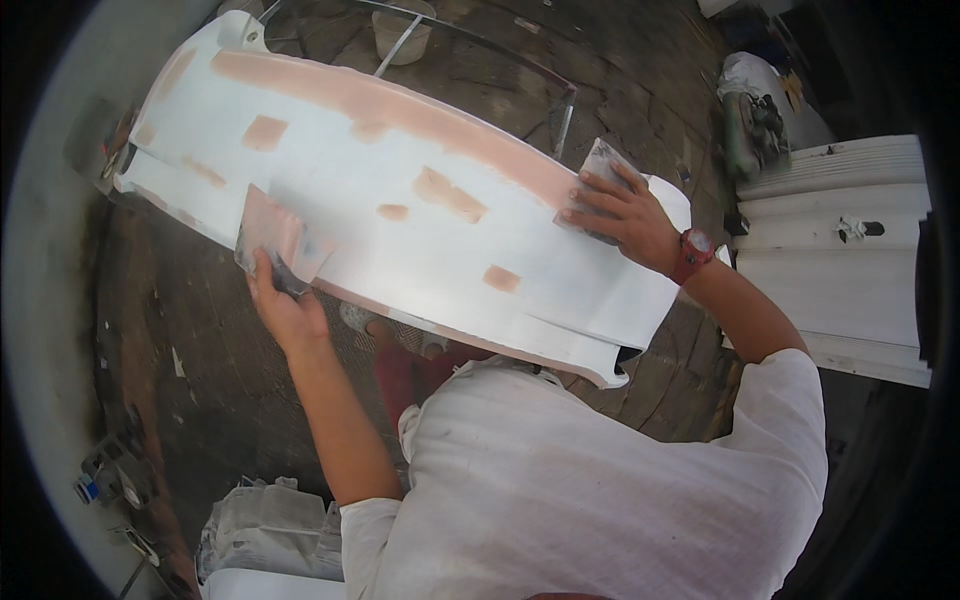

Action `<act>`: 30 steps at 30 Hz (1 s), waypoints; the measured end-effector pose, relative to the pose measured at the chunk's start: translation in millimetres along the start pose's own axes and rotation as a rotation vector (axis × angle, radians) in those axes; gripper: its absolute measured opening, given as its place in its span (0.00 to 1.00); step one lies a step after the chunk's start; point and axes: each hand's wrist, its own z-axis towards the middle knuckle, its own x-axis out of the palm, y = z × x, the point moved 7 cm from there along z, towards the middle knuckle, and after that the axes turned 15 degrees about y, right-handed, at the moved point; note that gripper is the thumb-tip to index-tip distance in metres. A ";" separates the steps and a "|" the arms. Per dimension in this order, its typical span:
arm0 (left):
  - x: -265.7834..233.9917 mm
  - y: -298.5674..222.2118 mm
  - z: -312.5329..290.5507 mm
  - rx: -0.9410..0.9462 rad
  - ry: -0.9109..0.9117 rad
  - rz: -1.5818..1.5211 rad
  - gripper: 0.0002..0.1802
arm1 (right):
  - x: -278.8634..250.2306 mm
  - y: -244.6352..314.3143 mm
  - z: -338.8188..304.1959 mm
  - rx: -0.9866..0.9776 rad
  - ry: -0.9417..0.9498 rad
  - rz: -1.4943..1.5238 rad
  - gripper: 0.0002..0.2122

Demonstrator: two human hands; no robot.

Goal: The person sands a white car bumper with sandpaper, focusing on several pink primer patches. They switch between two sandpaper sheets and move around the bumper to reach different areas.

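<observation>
A long, curved white vehicle body panel (330, 205) lies across in front of me, slanting down to the right. Pinkish filler covers a long strip (400, 105) along its far edge, and smaller patches (265, 133) dot its face. At the near left edge, my left hand (288, 310) grips a thin, bent, pink-dusted sheet (262, 222); its exact kind is unclear. On the far right part, my right hand (635, 225), wearing a red watch (692, 255), presses a grey sheet like sandpaper (606, 155) onto the panel, fingers spread over it.
Beyond the panel are a metal frame (400, 45) and a pale bucket (415, 42). White ribbed panels (830, 215) stand at the right, below a green and white bundle (745, 130). A dusty translucent part (270, 530) sits at lower left, near a pale wall (45, 300).
</observation>
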 end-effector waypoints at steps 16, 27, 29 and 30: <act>3.1 0.3 1.0 0.014 0.047 0.029 0.37 | -19.9 9.1 -84.2 0.517 -0.341 0.334 0.35; -11.0 2.9 13.7 -0.018 0.059 0.066 0.34 | 4.5 25.9 -50.6 0.745 -0.400 0.303 0.21; -6.6 3.2 11.5 -0.019 0.072 0.051 0.34 | 8.3 28.9 -43.5 0.771 -0.406 0.312 0.21; -7.1 2.0 12.1 -0.019 0.073 0.062 0.34 | 9.1 31.7 -39.4 0.778 -0.425 0.318 0.21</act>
